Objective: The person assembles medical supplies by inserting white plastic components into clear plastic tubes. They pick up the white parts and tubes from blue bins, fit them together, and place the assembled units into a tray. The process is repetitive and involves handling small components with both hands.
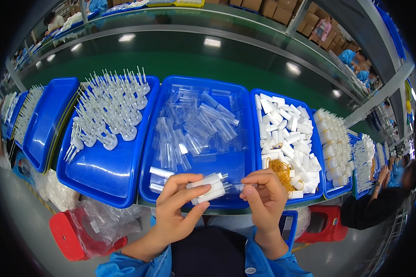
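The person's left hand point(178, 207) is closed around a small bundle of short, white, tube-like pieces point(211, 188) with thin pale stems jutting from their right ends. The bundle lies slantwise across the fingers: the thumb presses from below, the index finger runs behind the upper edge, and another finger crosses the front. The stemmed ends stick out past the fingertips toward the right hand point(266, 194).

The right hand's thumb and index finger are pinched together on a slim, transparent plastic piece point(238, 185), which protrudes leftward from between the fingertips toward the stems. Whether it touches them cannot be told.

Both hands are over the near edge of a blue, rectangular plastic tray point(238, 165), which holds loose clear plastic tubes point(212, 121). Just right of it, a second blue plastic tray point(254, 124) holds a heap of short white cylindrical pieces point(289, 124), with a tangle of thin, amber rubber bands point(280, 171) lying on its near part, beyond the right hand. To the left, a third blue plastic tray point(97, 173) carries white plastic parts with upright thin stems point(111, 108).
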Available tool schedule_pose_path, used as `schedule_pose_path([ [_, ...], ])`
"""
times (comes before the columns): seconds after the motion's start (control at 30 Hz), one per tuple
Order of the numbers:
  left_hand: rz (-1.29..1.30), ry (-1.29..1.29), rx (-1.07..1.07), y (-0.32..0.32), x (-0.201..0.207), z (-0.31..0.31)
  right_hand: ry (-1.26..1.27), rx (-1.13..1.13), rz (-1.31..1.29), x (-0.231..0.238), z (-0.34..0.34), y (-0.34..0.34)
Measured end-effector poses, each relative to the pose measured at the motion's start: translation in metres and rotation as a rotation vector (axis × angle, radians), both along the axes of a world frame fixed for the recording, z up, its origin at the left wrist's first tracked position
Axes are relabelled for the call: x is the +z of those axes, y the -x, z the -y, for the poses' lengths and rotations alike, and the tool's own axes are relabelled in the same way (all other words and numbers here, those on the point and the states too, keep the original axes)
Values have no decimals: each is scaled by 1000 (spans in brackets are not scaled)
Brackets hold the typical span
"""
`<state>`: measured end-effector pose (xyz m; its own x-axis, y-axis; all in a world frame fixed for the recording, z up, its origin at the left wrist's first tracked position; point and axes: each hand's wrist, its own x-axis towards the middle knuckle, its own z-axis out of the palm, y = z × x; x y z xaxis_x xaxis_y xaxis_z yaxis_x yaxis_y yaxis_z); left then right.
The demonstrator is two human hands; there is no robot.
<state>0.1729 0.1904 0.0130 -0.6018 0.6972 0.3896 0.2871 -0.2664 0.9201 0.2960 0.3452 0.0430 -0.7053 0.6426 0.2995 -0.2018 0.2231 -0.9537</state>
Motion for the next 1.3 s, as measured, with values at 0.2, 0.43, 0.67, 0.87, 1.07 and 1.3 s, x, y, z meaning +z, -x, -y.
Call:
schedule_pose_path([
  [0.2,-37,-38,106,-5,0,-6,-34,-28,-20,-11,3,3],
  [0.43,-191,-60,83,-5,-3,-6,209,18,2,-13,0,6],
  [0.67,-71,-64,83,-8,8,-6,25,-4,-145,-13,3,8],
  [0.87,-171,-93,171,-8,-2,-11,228,-13,-3,-15,4,10],
  [1.07,-252,-54,174,-7,-3,-10,164,35,-52,-17,-1,8],
  [1.3,-229,-13,170,-8,0,-13,-18,-11,-128,-21,4,9],
])
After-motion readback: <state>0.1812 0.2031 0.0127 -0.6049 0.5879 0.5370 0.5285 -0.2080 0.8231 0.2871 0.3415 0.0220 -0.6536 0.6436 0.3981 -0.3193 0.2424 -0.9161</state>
